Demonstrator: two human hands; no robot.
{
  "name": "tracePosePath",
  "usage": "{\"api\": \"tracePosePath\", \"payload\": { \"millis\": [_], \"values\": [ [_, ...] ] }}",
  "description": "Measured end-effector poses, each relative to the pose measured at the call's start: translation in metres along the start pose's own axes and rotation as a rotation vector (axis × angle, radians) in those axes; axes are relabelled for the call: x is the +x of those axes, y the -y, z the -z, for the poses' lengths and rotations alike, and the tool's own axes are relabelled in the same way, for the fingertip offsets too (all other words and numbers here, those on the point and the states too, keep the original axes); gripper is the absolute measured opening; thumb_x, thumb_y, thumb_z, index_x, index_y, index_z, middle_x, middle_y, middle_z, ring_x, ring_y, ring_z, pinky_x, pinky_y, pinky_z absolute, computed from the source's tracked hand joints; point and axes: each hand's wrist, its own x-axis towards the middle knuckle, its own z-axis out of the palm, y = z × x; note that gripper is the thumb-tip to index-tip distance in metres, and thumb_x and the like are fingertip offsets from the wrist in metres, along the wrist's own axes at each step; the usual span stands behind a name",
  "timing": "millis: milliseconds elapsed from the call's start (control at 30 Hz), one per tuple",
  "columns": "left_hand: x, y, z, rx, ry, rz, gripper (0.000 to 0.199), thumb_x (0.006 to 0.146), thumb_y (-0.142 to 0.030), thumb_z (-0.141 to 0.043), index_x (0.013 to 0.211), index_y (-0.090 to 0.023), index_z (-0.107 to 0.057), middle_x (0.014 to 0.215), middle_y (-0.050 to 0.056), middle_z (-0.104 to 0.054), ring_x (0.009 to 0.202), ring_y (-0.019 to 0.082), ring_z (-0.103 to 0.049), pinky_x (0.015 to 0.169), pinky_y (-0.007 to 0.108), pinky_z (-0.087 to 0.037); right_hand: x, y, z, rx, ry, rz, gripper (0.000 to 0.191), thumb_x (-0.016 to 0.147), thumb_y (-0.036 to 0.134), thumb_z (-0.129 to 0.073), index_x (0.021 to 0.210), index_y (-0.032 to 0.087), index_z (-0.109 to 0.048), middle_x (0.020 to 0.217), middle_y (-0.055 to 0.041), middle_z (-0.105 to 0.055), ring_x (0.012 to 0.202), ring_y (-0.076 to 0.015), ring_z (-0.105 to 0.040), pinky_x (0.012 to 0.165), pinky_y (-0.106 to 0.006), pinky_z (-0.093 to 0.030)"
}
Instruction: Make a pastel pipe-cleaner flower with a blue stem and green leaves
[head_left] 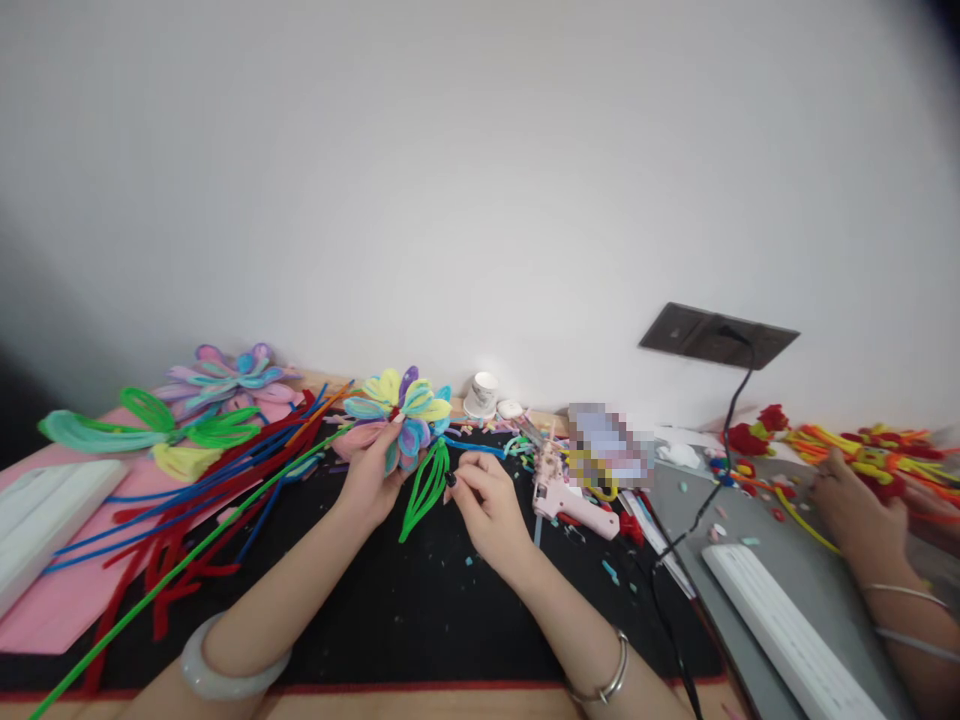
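Observation:
My left hand (373,478) is closed around the base of a multicoloured pipe-cleaner flower (427,403) with yellow, blue, purple and pink looped petals. A long green pipe-cleaner stem (202,548) slants from beside that hand down to the lower left. Below the flower hangs a green pipe-cleaner leaf (425,497) made of several loops. The fingers of my right hand (487,510) are pinched together at the leaf's right edge, with a small dark spot at the fingertips that I cannot make out.
Red and blue pipe cleaners (281,455) and another flower (229,380) lie left. A pale pink glue gun (574,508), paper cup (482,395) and scraps lie on the black mat (360,630). A black cable (667,610) runs down right, near a white power strip (787,630) and another person's hands (862,520).

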Motion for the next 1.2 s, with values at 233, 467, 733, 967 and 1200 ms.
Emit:
{"api": "tracePosePath", "payload": {
  "millis": [233,467,733,967,1200],
  "values": [
    [0.001,0.000,0.002,0.015,0.023,0.016,0.017,0.076,-0.020,-0.063,0.061,-0.014,-0.059,0.052,-0.002,-0.058,0.045,0.008,-0.051,0.054,0.025,-0.054,0.000,0.000,0.001,0.192,-0.053,0.029,0.029,0.088,0.025,-0.046,0.065,0.017,-0.062,0.102,-0.0081,-0.054,0.076,-0.0142,-0.052,0.066,-0.027,-0.040],
    [0.003,0.001,0.002,0.012,-0.034,0.016,0.013,0.076,-0.018,-0.063,0.064,-0.015,-0.061,0.054,-0.002,-0.060,0.047,0.009,-0.053,0.058,0.028,-0.055,0.000,-0.012,-0.005,0.784,-0.016,-0.288,0.036,0.088,0.031,-0.047,0.054,0.017,-0.046,0.044,0.0045,-0.040,0.040,-0.0075,-0.032,0.042,-0.022,-0.024],
    [0.006,0.003,0.006,0.009,-0.023,0.033,0.011,0.076,-0.021,-0.064,0.067,-0.014,-0.062,0.055,-0.002,-0.061,0.047,0.008,-0.053,0.060,0.028,-0.056,0.008,-0.013,0.004,1.230,-0.043,-0.415,0.033,0.086,0.030,-0.047,0.059,0.020,-0.032,0.048,0.0100,-0.018,0.039,-0.0050,-0.009,0.037,-0.019,-0.010],
    [0.004,0.002,0.005,0.003,-0.001,0.031,0.018,0.074,-0.021,-0.065,0.059,-0.014,-0.058,0.050,-0.002,-0.057,0.048,0.009,-0.054,0.058,0.027,-0.055,0.008,-0.014,0.004,1.139,-0.110,-0.372,0.035,0.086,0.027,-0.048,0.058,0.020,-0.029,0.046,0.0104,-0.018,0.038,-0.0050,-0.009,0.037,-0.020,-0.009],
    [0.001,0.000,0.001,0.025,-0.005,0.004,0.014,0.069,-0.023,-0.070,0.063,-0.014,-0.061,0.055,-0.002,-0.060,0.050,0.010,-0.056,0.055,0.026,-0.053,0.001,-0.019,0.000,0.814,-0.207,-0.199,0.038,0.086,0.031,-0.051,0.057,0.020,-0.030,0.048,0.0092,-0.022,0.042,-0.0062,-0.016,0.041,-0.023,-0.011]
  ]
}}
